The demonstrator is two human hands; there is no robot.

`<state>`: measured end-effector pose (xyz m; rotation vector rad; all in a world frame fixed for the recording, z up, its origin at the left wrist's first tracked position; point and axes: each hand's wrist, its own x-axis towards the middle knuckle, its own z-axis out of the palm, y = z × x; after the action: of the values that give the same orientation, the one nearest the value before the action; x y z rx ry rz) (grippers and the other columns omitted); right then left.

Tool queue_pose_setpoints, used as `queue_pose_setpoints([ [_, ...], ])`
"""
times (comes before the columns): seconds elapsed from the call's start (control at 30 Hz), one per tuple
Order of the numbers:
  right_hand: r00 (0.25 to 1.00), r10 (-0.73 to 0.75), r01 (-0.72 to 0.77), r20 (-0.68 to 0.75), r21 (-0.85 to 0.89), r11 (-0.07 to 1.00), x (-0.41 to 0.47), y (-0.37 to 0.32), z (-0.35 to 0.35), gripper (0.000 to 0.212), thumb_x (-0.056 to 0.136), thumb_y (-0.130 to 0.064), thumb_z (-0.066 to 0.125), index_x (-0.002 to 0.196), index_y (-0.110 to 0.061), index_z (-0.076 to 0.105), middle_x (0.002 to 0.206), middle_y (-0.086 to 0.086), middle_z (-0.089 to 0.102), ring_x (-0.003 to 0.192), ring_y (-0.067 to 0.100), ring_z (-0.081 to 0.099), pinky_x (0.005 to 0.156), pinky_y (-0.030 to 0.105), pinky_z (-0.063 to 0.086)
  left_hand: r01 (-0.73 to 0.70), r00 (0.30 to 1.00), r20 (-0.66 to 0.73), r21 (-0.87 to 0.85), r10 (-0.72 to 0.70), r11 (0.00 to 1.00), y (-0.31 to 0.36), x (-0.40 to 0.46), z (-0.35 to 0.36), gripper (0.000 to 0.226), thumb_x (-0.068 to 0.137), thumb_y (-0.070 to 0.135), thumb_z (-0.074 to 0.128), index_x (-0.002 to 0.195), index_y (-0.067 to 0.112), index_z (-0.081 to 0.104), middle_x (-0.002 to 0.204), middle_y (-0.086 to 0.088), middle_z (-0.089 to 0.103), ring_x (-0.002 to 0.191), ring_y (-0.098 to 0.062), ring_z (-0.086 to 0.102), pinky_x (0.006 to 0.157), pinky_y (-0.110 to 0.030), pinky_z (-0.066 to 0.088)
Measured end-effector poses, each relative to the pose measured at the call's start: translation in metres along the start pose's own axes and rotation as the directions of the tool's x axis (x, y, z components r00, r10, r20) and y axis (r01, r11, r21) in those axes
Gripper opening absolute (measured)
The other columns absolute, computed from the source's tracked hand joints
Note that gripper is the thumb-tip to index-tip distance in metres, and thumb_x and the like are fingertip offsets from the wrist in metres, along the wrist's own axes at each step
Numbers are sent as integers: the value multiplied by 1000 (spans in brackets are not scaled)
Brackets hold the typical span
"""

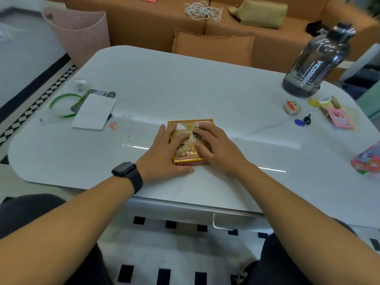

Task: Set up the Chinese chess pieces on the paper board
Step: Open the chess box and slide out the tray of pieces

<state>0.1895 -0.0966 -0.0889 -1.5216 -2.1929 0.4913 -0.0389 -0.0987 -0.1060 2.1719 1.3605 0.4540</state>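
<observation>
A yellow and orange Chinese chess box [189,126] lies closed on the white table [185,85], near its front middle. My left hand [164,153] lies on the box's left side, thumb along the near edge, a dark watch on the wrist. My right hand [216,147] lies flat on the lid's right half with fingers spread. Both hands press on the box. No chess pieces or paper board are visible; the box hides its contents.
At the left lie a white paper [93,113] and a green ring [63,99]. A large dark water bottle [316,62] stands far right, with small snack packets [340,118], keys [304,121] and a colourful pack [368,161] at the right edge. A pink basket [80,33] and brown sofa [226,23] lie beyond.
</observation>
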Motion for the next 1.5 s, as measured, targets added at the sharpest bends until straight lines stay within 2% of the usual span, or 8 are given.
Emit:
queue_pose_setpoints([
  [0.1,1000,7,-6,15,-48,999,-6,5,0,50,102,-49,48,149,-34,48,158,-14,36,147,13,24,117,29,27,15,999,-51,98,-10,995,9,-6,5,102,68,79,61,155,42,26,168,-3,-5,155,-29,-9,123,-52,-10],
  [0.2,998,40,-29,48,-207,978,-3,14,-18,48,102,-48,46,149,-40,45,157,-18,37,139,21,27,112,38,36,1,998,-56,101,4,995,17,-17,8,98,66,80,55,153,47,26,166,-1,3,156,-21,1,124,-52,-8],
  [0.3,980,173,-157,97,-154,976,-1,13,-36,54,97,-42,50,150,-42,41,160,-21,31,143,16,26,111,44,38,18,992,-128,136,0,991,21,-16,9,96,65,83,54,149,44,28,155,5,20,154,-20,4,121,-52,-8],
  [0.5,943,251,-163,219,-356,920,-4,-16,-24,115,67,-94,44,161,-36,9,170,-8,2,154,31,3,119,66,8,82,978,-199,61,-68,995,28,-8,20,121,62,87,64,153,33,6,164,-3,14,155,-13,-4,124,-54,-3],
  [0.57,930,288,-183,231,-389,903,-6,-17,-21,126,61,-97,45,161,-35,2,170,-8,-4,155,33,-1,118,66,10,55,980,-192,63,-42,997,29,-9,20,125,63,85,66,155,32,-1,165,-2,13,156,-14,-2,124,-53,-5],
  [0.73,949,293,-225,114,-406,886,-7,-24,-10,116,58,-89,53,155,-34,20,165,-6,13,142,32,23,106,58,32,25,975,-221,30,-18,999,26,-10,19,139,55,85,67,158,28,-8,167,-3,2,156,-14,0,124,-52,13],
  [1.13,953,300,-293,-34,-340,894,-4,-35,-3,97,56,-83,51,139,-35,42,150,-11,35,127,32,39,96,55,39,-48,974,-223,-32,39,998,31,-2,15,142,50,81,74,159,28,-1,164,-1,4,154,-13,7,121,-50,23],
  [1.5,963,253,-270,-95,-284,920,-4,-37,-9,87,63,-87,49,134,-37,51,143,-18,43,120,26,47,90,49,44,-79,976,-204,-25,72,997,32,-2,12,151,50,85,74,154,37,-24,165,6,-9,156,-12,-8,123,-53,17],
])
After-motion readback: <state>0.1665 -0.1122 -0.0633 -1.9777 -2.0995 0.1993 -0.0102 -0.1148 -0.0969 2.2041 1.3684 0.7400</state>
